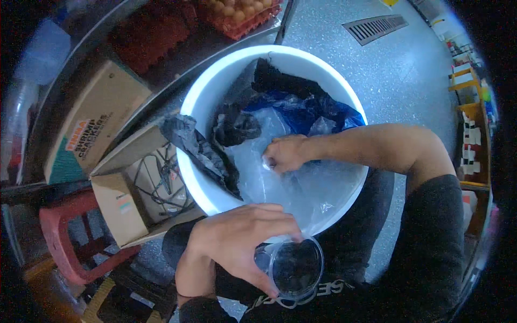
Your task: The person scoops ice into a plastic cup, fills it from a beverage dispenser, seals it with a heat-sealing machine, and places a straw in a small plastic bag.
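My left hand (245, 239) is wrapped round a clear plastic cup (297, 269), its open mouth turned up toward me just outside the near rim of a big round white tub (207, 203). Inside the tub, the fingers of my right hand (288, 153) are closed on a handle with a shiny end (268, 163); the rest of it is hidden. Below that hand lies a cloudy clear plastic bag (301, 194), whose contents I cannot make out. Crumpled black plastic (202, 153) hangs over the tub's left rim, and blue plastic (301, 110) lies along the far inner wall.
Left of the tub stand an open cardboard box (121, 207) with dark cables, a closed carton (107, 110) and a red plastic stool (59, 237). Egg trays (234, 16) sit on a metal shelf at the back. A floor drain grate (374, 28) lies far right, near shelving (474, 129).
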`<state>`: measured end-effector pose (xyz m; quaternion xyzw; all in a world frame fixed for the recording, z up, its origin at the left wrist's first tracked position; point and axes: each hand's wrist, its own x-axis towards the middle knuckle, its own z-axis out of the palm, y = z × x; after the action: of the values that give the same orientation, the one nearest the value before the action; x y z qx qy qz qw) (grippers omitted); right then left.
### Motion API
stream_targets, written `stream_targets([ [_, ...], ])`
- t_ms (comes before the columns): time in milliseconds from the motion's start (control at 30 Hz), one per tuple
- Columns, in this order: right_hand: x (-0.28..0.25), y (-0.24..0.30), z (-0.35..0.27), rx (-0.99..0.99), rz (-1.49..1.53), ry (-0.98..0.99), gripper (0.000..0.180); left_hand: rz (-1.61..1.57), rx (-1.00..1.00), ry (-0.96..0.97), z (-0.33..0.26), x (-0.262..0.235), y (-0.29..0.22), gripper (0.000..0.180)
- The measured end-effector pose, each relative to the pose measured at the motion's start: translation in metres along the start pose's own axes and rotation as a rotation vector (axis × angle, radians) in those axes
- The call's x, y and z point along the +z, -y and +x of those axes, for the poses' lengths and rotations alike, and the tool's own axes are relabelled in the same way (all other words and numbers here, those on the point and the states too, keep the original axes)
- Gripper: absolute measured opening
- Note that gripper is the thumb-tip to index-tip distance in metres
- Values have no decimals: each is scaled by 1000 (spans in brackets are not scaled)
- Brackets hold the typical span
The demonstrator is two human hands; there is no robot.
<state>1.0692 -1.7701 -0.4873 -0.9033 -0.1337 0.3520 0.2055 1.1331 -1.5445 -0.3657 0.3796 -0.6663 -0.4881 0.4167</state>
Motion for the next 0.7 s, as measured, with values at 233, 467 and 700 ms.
stream_targets([
  [233, -69, 9, -30, -29, 464, 122, 17, 31, -42, -330, -11, 26, -13, 91],
  [467, -138, 36, -110, 52, 592, -54, 14, 147, -190, -640, -35, 44, -72, 91],
  [700, -197, 63, -193, 178, 451, -183, 13, 459, -501, -1111, -27, 42, -77, 88],
])
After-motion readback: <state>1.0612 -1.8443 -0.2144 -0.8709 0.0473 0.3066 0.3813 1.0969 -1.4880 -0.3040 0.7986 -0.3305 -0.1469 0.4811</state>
